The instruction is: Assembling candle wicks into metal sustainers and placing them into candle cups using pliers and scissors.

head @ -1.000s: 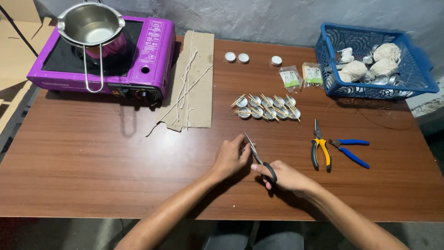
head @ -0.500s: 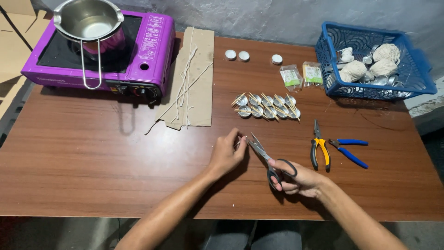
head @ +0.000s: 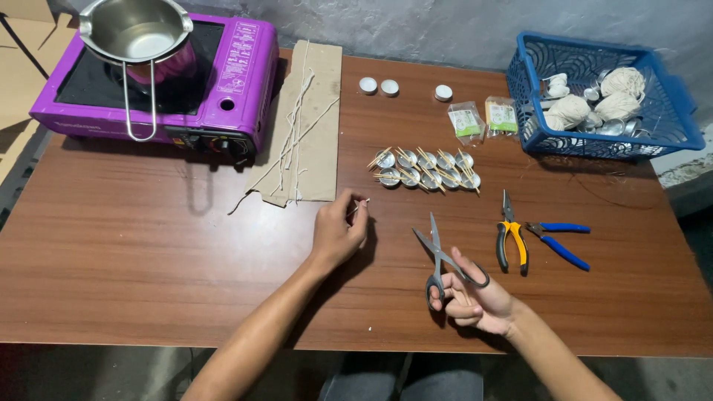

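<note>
My right hand [head: 474, 297] holds grey-handled scissors [head: 440, 256] by the loops, blades parted and pointing away, low over the wooden table [head: 148, 260]. My left hand [head: 338, 232] pinches a short piece of white wick string [head: 359, 206] between thumb and fingers, left of the scissors and apart from them. Beyond both hands lie small metal cups with wooden sticks across them [head: 425, 168]. Longer white strings [head: 293, 137] rest on a cardboard sheet [head: 312, 111].
A purple stove [head: 223, 82] with a steel pot [head: 137, 33] stands back left. Yellow pliers [head: 511, 236] and blue pliers [head: 561, 241] lie right of the scissors. A blue basket [head: 672, 119] of string balls, two small packets [head: 484, 119] and white round lids [head: 379, 87] sit at the back.
The hands have drawn apart: my right hand pulled the scissors right and toward me, while my left hand moved left with the short string piece pinched in it.
</note>
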